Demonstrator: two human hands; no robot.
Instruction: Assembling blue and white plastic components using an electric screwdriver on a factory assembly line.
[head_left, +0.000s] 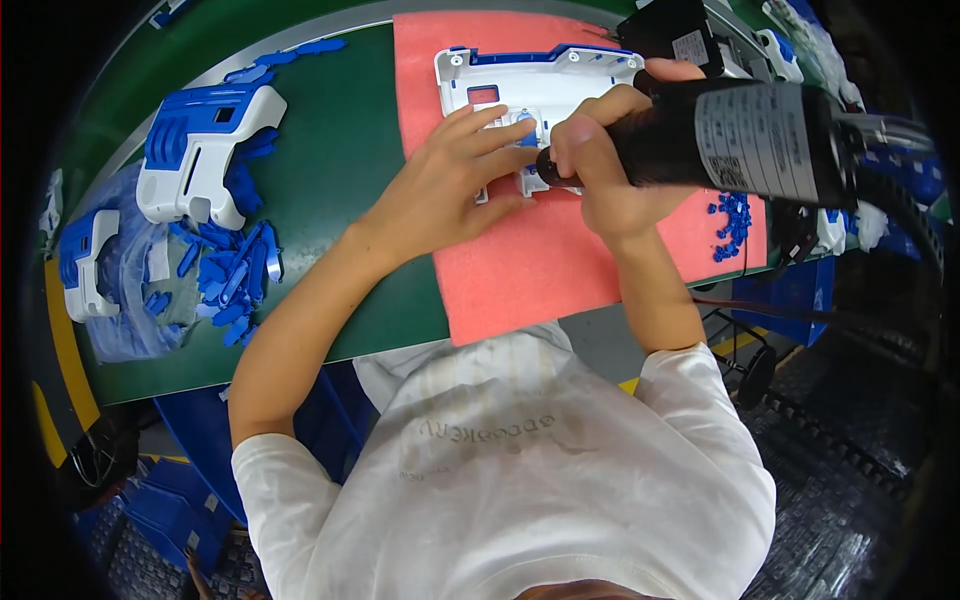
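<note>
Left of the left hand (450, 182), loose blue parts (235, 280) | left hand: fingers spread over white-blue shell (540, 85), just ahead of both hands | right hand (605, 178): wrapped round black driver (670, 142) | risk: driver skidding could nick left fingers

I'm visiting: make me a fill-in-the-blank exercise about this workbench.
The right hand holds a ____ power tool.
The pile of blue strips lies to the ____ of the pink mat.
The shell by the left hand is blue and ____.
Tiny blue parts lie to the ____ of the shell.

Missing words: black; left; white; right
</note>
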